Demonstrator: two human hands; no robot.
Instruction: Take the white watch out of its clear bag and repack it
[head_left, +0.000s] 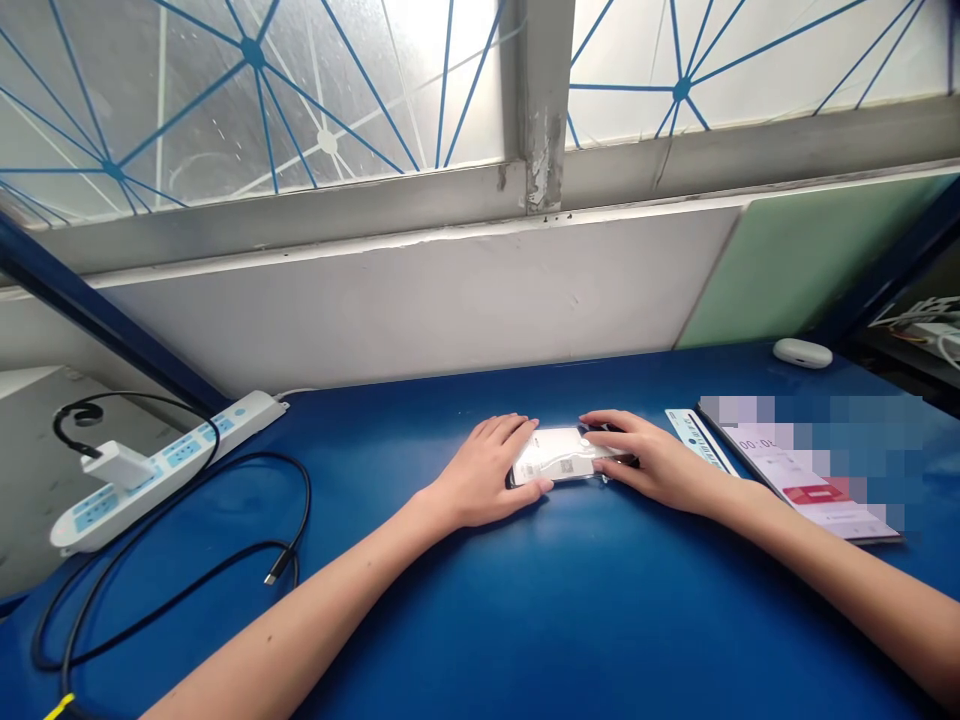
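A flat, phone-shaped item [556,452] lies on the blue table in the middle of the view. Its face is white and shiny, with small print and a square code, and a dark edge shows beneath. My left hand [491,470] holds its left end, thumb along the near edge and fingers over the far edge. At the right end, my right hand [637,455] is closed with thumb and fingertips on the item's surface and edge. Part of the item is hidden under both hands.
A white power strip [180,455] with a plugged-in charger [120,466] and black cable [300,490] lies left. Beside my right forearm are a printed card or ruler [697,440] and a lit, partly pixelated tablet-like screen [810,480]. A white earbud-type case [802,352] sits far right.
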